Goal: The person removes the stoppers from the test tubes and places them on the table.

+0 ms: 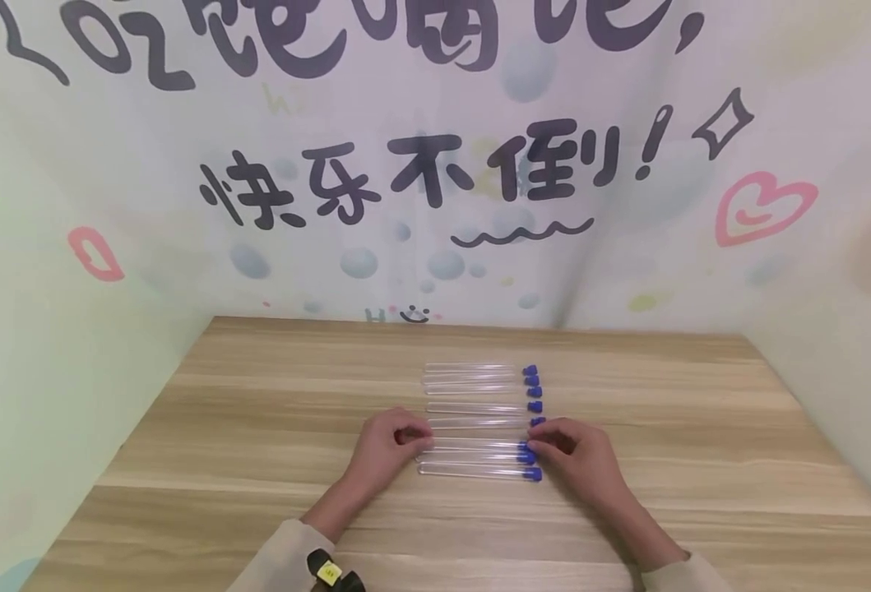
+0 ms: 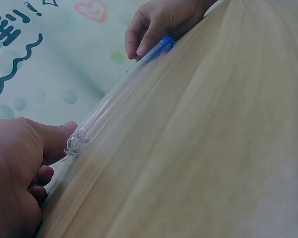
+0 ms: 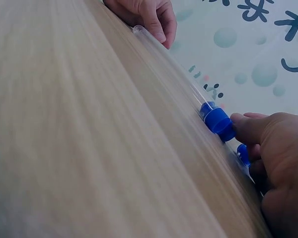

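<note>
Several clear test tubes (image 1: 472,470) with blue caps (image 1: 532,474) lie side by side on the wooden table, rounded ends left and caps right. My left hand (image 1: 391,444) pinches a tube at the rounded end, thumb and forefinger curled toward each other. At the capped end, my right hand (image 1: 579,456) pinches with thumb and forefinger. In the left wrist view, the left thumb (image 2: 59,139) is right at the rounded ends. A blue cap (image 3: 218,121) meets the right thumb in the right wrist view; the forefinger is mostly hidden there.
The wooden table (image 1: 257,370) runs back to a white printed wall (image 1: 331,247) with dark lettering. More capped tubes (image 1: 472,382) lie behind the hands, with a small gap in the row. A black strap with a yellow tag (image 1: 329,572) shows at the left sleeve.
</note>
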`<control>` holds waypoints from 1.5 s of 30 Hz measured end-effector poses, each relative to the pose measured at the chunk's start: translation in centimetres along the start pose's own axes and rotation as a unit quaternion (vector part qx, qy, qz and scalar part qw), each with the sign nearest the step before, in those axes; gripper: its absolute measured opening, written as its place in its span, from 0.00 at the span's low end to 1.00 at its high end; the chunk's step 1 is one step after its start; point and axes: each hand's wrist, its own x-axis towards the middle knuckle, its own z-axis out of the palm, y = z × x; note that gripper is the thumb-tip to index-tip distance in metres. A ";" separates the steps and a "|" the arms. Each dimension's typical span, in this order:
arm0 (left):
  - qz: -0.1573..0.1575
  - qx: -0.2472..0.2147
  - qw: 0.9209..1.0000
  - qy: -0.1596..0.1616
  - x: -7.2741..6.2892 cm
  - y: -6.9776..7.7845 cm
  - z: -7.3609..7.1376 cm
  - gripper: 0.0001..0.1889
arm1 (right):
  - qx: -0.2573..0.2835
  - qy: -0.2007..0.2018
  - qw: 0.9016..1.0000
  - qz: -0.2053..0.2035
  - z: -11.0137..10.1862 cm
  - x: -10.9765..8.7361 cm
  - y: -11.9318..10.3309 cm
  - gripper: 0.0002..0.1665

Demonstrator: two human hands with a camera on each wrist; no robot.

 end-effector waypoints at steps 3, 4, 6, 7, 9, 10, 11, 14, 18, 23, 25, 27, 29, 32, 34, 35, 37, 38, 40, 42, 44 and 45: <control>0.002 0.002 1.000 -0.004 0.0 0.1 0.1 0.06 | -0.005 -0.005 1.000 0.001 -0.1 -0.1 0.2 0.10; 0.004 0.003 1.000 -0.006 0.1 0.1 0.1 0.06 | -0.007 -0.007 1.000 0.002 -0.2 -0.1 0.2 0.10; 0.006 0.009 1.000 -0.008 0.1 0.0 0.2 0.06 | -0.013 -0.012 1.000 0.005 -0.3 -0.1 0.2 0.11; 0.007 0.011 1.000 -0.009 0.1 0.1 0.2 0.06 | -0.017 -0.015 1.000 0.006 -0.3 -0.2 0.2 0.11; 0.009 0.018 1.000 -0.013 0.1 0.0 0.2 0.06 | -0.022 -0.019 1.000 0.003 -0.4 -0.2 0.2 0.11; 0.010 0.021 1.000 -0.014 0.1 0.0 0.2 0.06 | -0.024 -0.021 0.999 -0.002 -0.4 -0.2 0.2 0.12; 0.010 0.024 1.000 -0.016 0.1 0.0 0.2 0.06 | -0.027 -0.023 0.999 -0.010 -0.4 -0.1 0.2 0.12; 0.009 0.030 0.999 -0.023 0.1 -0.1 0.1 0.07 | -0.034 -0.028 0.998 -0.045 -0.2 -0.1 0.3 0.14; 0.004 0.031 0.999 -0.028 0.1 0.0 0.0 0.07 | -0.041 -0.037 0.996 -0.066 -0.1 0.0 0.3 0.15; 0.004 0.040 0.999 -0.028 0.0 0.0 0.0 0.07 | -0.046 -0.041 0.996 -0.062 -0.1 0.0 0.2 0.14; 0.003 0.042 0.999 -0.027 0.0 0.1 0.0 0.06 | -0.045 -0.039 0.996 -0.064 -0.1 0.0 0.3 0.14; 0.003 0.042 0.999 -0.025 -0.1 0.1 0.1 0.06 | -0.039 -0.034 0.996 -0.068 -0.1 0.0 0.3 0.13; 0.005 0.040 0.999 -0.021 0.0 0.1 0.1 0.06 | -0.031 -0.028 0.997 -0.072 -0.1 -0.1 0.3 0.13; 0.009 0.034 0.999 -0.012 0.0 0.1 0.1 0.07 | -0.015 -0.021 0.997 -0.076 -0.1 -0.1 0.2 0.13; 0.011 0.029 0.999 -0.007 0.0 0.0 0.1 0.07 | -0.006 -0.018 0.997 -0.077 0.0 -0.1 0.1 0.13; 0.013 0.027 1.000 -0.004 0.0 0.0 0.1 0.07 | -0.001 -0.016 0.997 -0.076 0.0 -0.1 0.1 0.13; 0.014 0.024 1.000 -0.002 0.0 0.0 0.1 0.08 | 0.005 -0.012 0.997 -0.071 0.0 -0.1 0.0 0.14; 0.017 0.023 1.000 0.000 0.0 0.0 0.1 0.08 | 0.006 -0.011 0.998 -0.069 -0.1 -0.1 0.0 0.14; 0.021 0.021 1.000 0.001 -0.1 0.0 0.0 0.08 | 0.007 -0.009 0.998 -0.061 -0.1 0.0 -0.1 0.15; 0.029 0.020 0.999 0.002 0.0 0.0 0.1 0.08 | 0.003 -0.009 0.998 -0.055 -0.1 0.0 -0.2 0.14; 0.032 0.017 0.999 0.003 0.0 0.1 0.1 0.08 | 0.003 -0.011 0.999 -0.048 -0.2 0.0 -0.3 0.14; 0.032 0.016 0.999 0.004 0.0 0.1 0.0 0.08 | 0.004 -0.011 0.999 -0.043 -0.2 0.0 -0.3 0.14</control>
